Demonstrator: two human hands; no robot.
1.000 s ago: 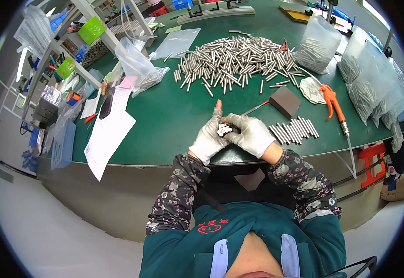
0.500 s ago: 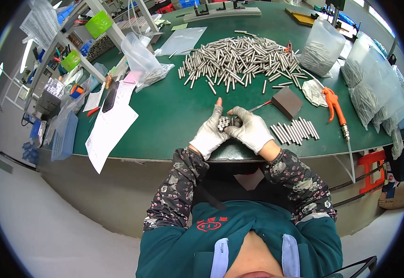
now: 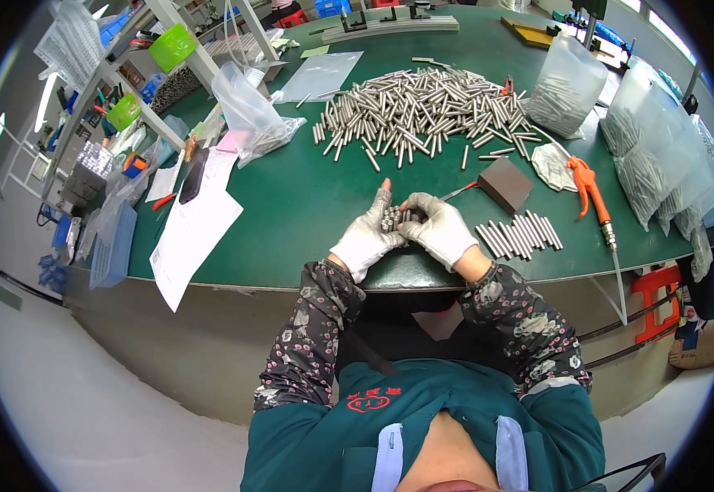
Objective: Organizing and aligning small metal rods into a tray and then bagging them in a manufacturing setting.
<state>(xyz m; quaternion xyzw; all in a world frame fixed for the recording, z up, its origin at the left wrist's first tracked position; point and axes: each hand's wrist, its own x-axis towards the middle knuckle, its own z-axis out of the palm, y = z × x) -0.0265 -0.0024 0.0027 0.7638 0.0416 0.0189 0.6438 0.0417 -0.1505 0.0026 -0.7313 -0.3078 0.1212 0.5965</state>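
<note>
Between my two gloved hands, just above the near edge of the green table, is a bundle of short metal pins with the round ends showing. My left hand is wrapped around the bundle's left side, thumb pointing away from me. My right hand closes on it from the right, its fingertips bent over the pins. Beyond my hands lies a big loose heap of the same pins. To the right of my right hand, a row of pins lies side by side on the table.
A dark brown block stands behind the row, near a crumpled white cloth and an orange air gun. Plastic bags of pins line the right. Paper sheets, a phone and a blue basket are at left.
Both hands stay around the bundle and have shifted very slightly left. The pins show at a slightly different angle between the fingers. The heap and the row look unchanged.
</note>
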